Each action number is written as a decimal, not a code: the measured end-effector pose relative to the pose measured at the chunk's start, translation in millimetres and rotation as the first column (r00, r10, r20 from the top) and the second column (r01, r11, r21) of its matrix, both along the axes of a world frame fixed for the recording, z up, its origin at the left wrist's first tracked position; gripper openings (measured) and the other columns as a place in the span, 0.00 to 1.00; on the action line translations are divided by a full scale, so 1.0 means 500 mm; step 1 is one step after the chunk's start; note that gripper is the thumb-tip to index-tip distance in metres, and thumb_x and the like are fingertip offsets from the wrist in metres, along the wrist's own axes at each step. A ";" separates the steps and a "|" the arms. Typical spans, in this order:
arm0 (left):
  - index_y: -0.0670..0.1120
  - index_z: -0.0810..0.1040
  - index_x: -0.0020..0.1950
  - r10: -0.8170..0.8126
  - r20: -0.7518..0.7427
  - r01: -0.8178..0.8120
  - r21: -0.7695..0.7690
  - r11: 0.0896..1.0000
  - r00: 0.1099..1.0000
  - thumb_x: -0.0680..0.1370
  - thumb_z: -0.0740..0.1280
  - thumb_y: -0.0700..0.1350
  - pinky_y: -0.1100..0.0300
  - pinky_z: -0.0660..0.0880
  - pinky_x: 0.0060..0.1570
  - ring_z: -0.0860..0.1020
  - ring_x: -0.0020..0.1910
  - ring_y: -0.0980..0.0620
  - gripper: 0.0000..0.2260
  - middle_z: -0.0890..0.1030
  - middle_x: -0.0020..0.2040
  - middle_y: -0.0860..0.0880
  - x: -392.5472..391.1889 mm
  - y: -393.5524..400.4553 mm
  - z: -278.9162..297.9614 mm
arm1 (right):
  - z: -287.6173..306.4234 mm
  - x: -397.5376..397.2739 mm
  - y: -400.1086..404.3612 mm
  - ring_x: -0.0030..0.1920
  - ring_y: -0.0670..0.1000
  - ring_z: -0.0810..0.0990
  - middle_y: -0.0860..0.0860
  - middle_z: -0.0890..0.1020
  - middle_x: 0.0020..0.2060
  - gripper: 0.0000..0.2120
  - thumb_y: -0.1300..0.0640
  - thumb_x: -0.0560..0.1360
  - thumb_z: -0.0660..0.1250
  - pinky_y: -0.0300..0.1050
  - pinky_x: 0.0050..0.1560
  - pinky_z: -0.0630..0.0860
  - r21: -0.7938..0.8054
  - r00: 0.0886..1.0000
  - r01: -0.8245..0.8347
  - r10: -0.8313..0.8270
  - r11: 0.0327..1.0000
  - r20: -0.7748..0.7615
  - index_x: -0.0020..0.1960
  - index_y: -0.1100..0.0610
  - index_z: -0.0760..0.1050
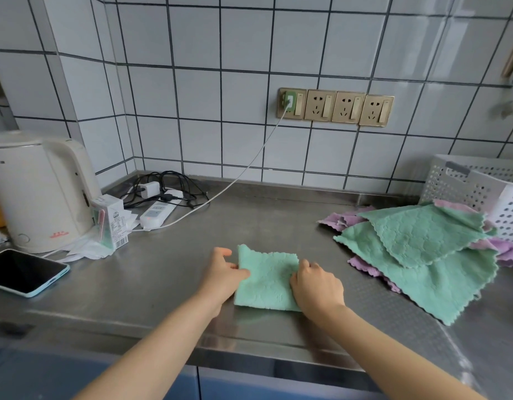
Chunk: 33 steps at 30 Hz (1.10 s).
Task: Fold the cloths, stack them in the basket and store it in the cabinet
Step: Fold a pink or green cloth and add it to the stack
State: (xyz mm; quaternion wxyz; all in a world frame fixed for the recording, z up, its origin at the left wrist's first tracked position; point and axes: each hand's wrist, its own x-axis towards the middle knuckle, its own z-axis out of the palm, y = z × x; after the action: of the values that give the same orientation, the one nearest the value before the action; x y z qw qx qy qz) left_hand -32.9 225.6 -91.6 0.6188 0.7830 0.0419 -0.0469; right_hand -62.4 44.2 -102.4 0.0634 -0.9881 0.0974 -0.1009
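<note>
- a folded green cloth [268, 280] lies flat on the steel counter [168, 272], near the front edge, between the two hands.
- the left hand [223, 277] sits at the cloth's left edge, thumb on top of the fabric and fingers curled at the edge, pinching it.
- the right hand [317, 285] rests on the cloth's right edge, knuckles up and fingers curled down onto the fabric; whether it grips the edge or only presses on it, i cannot tell.
- to the right, well apart from the folded cloth, a loose pile of cloths [422, 249] lies spread on the counter, green ones on top and purple ones showing underneath.
- a white perforated basket [480, 192] stands behind that pile at the right rear, the cloths reaching up against its front.
- at the left stand a cream electric kettle [38, 192] and a small carton [109, 220] just beside it.
- a phone [24, 271] with a blue rim lies face up at the left front.
- a white power strip [157, 213] and tangled black cables [168, 186] lie at the back corner.
- a white cable runs from the counter up to a row of wall sockets [336, 106] on the tiled wall.
</note>
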 end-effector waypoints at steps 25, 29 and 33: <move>0.43 0.83 0.47 0.048 0.375 -0.188 0.348 0.919 0.926 0.69 0.73 0.32 0.59 0.72 0.51 0.80 0.46 0.45 0.10 0.77 0.56 0.44 0.328 0.220 -0.042 | 0.008 0.356 0.182 0.51 0.61 0.80 0.58 0.75 0.52 0.12 0.63 0.74 0.63 0.51 0.47 0.79 0.812 0.998 0.013 0.045 0.583 -0.047 0.56 0.58 0.64; 0.38 0.83 0.52 -0.064 0.379 -0.164 0.539 0.826 0.923 0.71 0.71 0.33 0.57 0.71 0.59 0.79 0.53 0.43 0.11 0.78 0.56 0.42 0.338 0.218 -0.041 | 0.011 0.357 0.176 0.52 0.60 0.79 0.59 0.76 0.56 0.14 0.62 0.75 0.63 0.52 0.50 0.79 0.744 0.996 -0.020 0.076 0.668 -0.041 0.60 0.60 0.68; 0.39 0.81 0.57 -0.125 0.337 -0.150 0.680 0.717 0.933 0.73 0.69 0.37 0.56 0.66 0.63 0.75 0.60 0.44 0.13 0.77 0.58 0.41 0.332 0.216 -0.030 | 0.030 0.323 0.153 0.52 0.58 0.79 0.58 0.78 0.55 0.14 0.61 0.75 0.61 0.47 0.46 0.78 0.681 0.993 -0.078 0.120 0.729 -0.015 0.60 0.60 0.69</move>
State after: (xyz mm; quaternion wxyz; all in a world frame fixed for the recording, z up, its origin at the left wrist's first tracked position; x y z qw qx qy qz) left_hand 133.0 333.5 -106.5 0.2758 0.9522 -0.0520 0.1205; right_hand 99.0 120.6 -87.4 0.4217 -0.9031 0.0766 -0.0262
